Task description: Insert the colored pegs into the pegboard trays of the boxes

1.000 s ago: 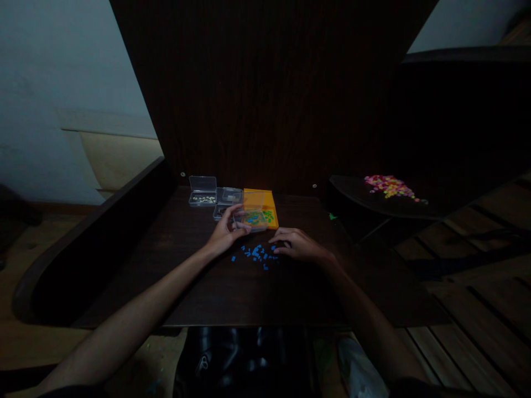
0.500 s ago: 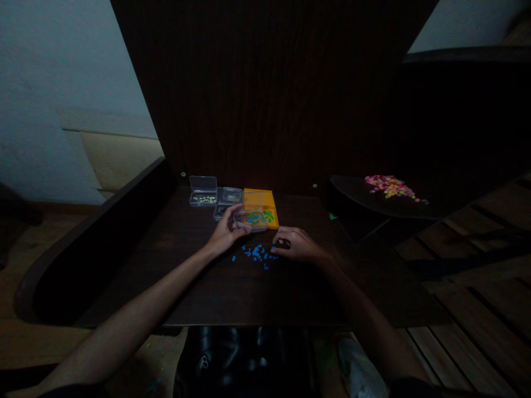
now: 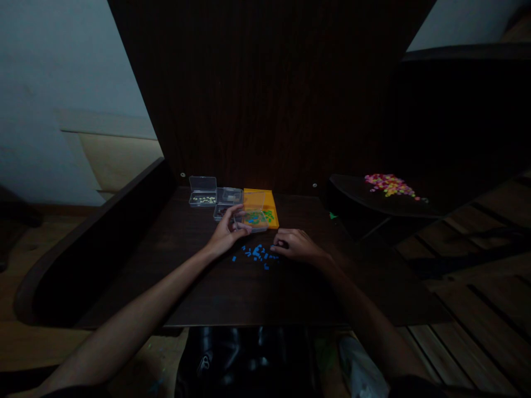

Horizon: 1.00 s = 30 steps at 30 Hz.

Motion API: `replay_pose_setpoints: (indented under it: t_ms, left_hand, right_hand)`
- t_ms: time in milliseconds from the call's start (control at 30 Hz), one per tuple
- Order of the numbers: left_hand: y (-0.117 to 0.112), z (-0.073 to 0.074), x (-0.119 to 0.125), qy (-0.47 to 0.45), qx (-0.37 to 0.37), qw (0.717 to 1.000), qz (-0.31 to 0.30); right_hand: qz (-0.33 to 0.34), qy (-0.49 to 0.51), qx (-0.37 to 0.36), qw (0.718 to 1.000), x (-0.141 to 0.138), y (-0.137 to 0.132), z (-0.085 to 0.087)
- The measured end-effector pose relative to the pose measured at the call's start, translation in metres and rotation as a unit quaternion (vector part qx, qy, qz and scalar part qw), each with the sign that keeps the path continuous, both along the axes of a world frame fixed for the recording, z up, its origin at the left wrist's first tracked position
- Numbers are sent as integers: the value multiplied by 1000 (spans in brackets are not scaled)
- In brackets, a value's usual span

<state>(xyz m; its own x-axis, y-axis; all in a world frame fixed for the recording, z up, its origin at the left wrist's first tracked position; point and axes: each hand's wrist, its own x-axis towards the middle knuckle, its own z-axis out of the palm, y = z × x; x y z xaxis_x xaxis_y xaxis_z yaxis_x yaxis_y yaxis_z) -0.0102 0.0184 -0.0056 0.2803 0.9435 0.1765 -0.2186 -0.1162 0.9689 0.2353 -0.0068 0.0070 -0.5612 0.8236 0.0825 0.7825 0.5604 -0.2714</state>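
Reading from the loose blue pieces [image 3: 257,252] as the dial's centre, the work is looking only partly done: a few blue bits are apparently sitting inside the clear box [image 3: 257,226] at twelve o'clock, while many more are lying scattered on the dark tabletop [image 3: 199,293]. Green pieces [image 3: 269,216] are showing around the yellow tray [image 3: 271,223], just beyond the box. The left hand [image 3: 221,236], at ten o'clock, is gripping the box's near-left end between thumb and fingers. The right hand [image 3: 296,243], at three o'clock, is curling its fingertips close together beside the blue pieces; whether they are pinching one is impossible to tell.
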Motion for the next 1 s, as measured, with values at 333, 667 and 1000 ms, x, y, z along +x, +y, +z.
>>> replay_pose_setpoints:
  t_ms: [333, 667, 1000]
  left_hand:
    - [0, 1, 0, 7, 0, 1000, 6]
    - [3, -2, 0, 1, 7, 1000, 0]
    - [1, 1, 0, 3, -1, 1000, 13]
  right_hand:
    - [-38, -3, 12, 999, -7, -2, -4]
    - [-31, -24, 3, 999, -6, -4, 1]
    - [-36, -65, -42, 996, -2, -7, 14]
